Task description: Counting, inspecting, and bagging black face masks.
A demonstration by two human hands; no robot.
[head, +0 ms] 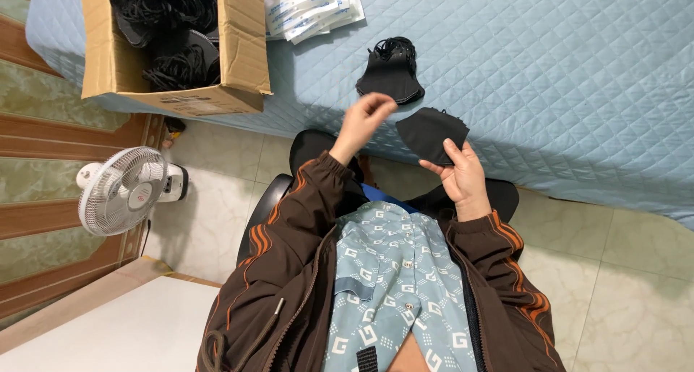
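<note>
My right hand holds a single black face mask by its lower edge, just in front of the edge of the blue quilted bed. My left hand is raised a little to the left of the mask, fingertips pinched together, with nothing that I can make out between them. It is apart from the mask. A small stack of black masks with their ear loops bunched on top lies on the quilt just beyond both hands.
An open cardboard box holding several black masks and loops stands on the bed at the left. White sealed packets lie next to it. A white fan stands on the tiled floor at the left, with a white tabletop below it.
</note>
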